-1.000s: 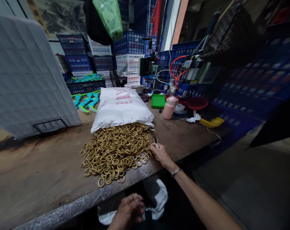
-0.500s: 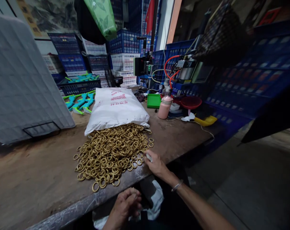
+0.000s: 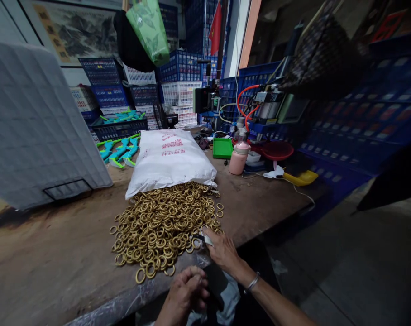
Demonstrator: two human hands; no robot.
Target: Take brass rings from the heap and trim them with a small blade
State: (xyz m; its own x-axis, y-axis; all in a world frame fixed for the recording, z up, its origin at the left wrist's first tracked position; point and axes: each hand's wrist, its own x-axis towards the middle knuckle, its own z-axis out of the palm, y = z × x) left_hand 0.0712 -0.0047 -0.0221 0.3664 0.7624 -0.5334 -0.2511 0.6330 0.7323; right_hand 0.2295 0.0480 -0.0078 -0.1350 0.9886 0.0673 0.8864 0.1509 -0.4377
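Observation:
A heap of gold-coloured rings (image 3: 161, 226) is spread on the table in front of me. My right hand (image 3: 222, 251) is at the heap's right edge, closed on a small flat tool (image 3: 205, 239) with a pale body and a dark tip. The tip points left at the nearest rings; whether it touches one I cannot tell. Below the table's front edge, my left hand (image 3: 190, 287) is closed with its fingers curled inward. What it holds, if anything, is hidden. Behind the heap lies a white printed sack (image 3: 169, 158), its near end at the rings.
A grey-white panel (image 3: 39, 127) stands at left beside turquoise-and-green plastic parts (image 3: 122, 149). To the right are a green tray (image 3: 222, 148), a pink bottle (image 3: 237, 158), a red dish (image 3: 276, 151) and a yellow scoop (image 3: 300, 177). Stacked crates (image 3: 180, 93) fill the back.
The view has shifted, so the scene sits slightly lower and further right. My right hand has turned, and more of the flat tool shows. My left hand stays curled below the edge.

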